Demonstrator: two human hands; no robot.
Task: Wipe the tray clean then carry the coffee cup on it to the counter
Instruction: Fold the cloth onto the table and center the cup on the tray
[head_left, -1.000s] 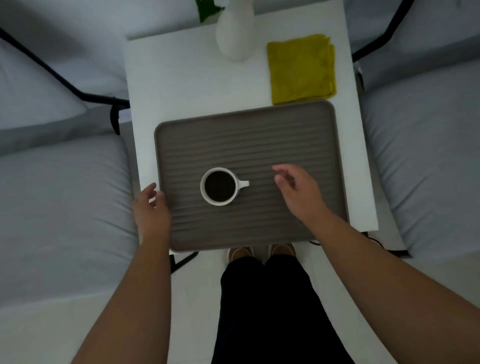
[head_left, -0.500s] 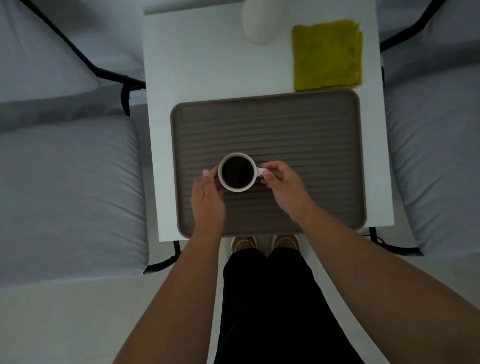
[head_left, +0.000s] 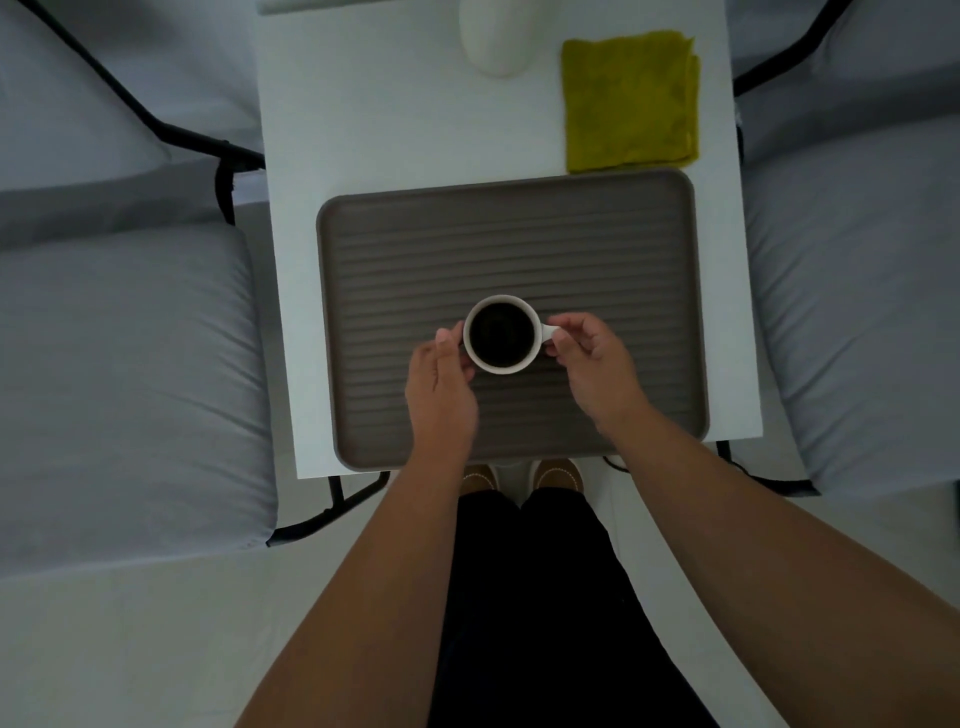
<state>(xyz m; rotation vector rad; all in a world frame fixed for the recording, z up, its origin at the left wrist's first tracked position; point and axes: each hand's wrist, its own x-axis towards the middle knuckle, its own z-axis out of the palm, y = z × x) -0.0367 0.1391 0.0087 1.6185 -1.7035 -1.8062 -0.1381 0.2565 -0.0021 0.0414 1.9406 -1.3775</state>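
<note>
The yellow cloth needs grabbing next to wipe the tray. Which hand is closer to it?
Probably the right hand: the yellow cloth lies beyond the tray's far right corner, on that hand's side. The left hand would have to cross the coffee cup.

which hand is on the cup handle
The right hand pinches the coffee cup handle; the left hand only rests against the cup's opposite side.

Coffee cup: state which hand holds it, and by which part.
Both hands hold the coffee cup: the right hand pinches its handle, the left hand steadies the opposite side of the body.
</note>
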